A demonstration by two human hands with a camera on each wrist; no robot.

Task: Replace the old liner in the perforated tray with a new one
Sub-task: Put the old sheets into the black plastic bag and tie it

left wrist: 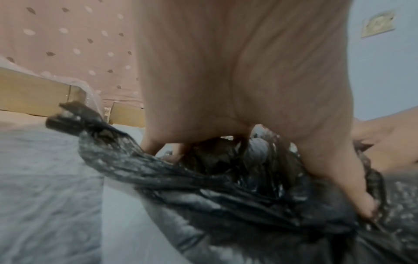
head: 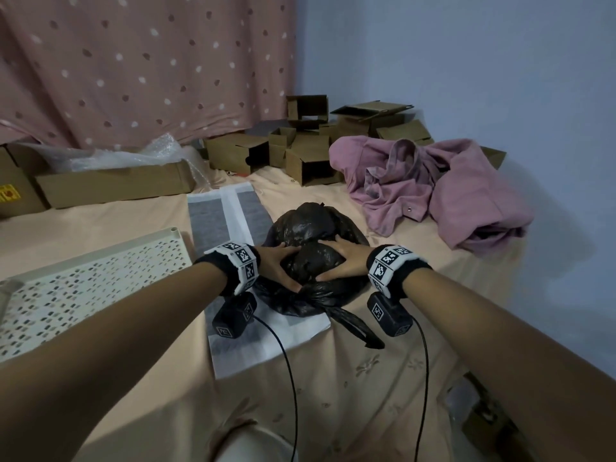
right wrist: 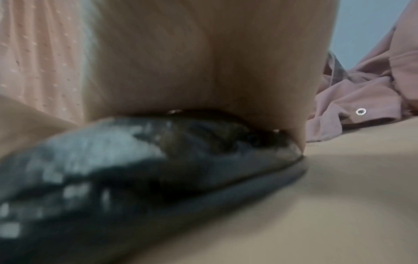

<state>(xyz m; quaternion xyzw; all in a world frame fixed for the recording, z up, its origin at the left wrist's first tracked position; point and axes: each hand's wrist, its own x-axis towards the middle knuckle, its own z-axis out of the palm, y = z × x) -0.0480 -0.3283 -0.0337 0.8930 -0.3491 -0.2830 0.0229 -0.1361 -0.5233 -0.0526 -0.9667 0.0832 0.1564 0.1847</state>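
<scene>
A crumpled black plastic bag (head: 311, 228) lies on a flat white and grey liner (head: 226, 211) in the middle of the bed. Both my hands cup a bulge at the bag's near side. My left hand (head: 283, 266) wraps its left flank and my right hand (head: 335, 261) its right, thumbs low and fingers curved over it. The left wrist view shows my left hand (left wrist: 237, 89) digging into the bag (left wrist: 226, 196), with the liner (left wrist: 45, 178) beneath. In the right wrist view my right hand (right wrist: 203, 62) sits on the bag (right wrist: 113, 169). The cream perforated tray (head: 83, 278) rests bare at the left.
Several open cardboard boxes (head: 300, 151) crowd the back by the dotted curtain. A long box with bubble wrap (head: 113, 181) stands at the back left. A pink garment (head: 433, 185) is heaped at the right, near the wall and the bed's edge.
</scene>
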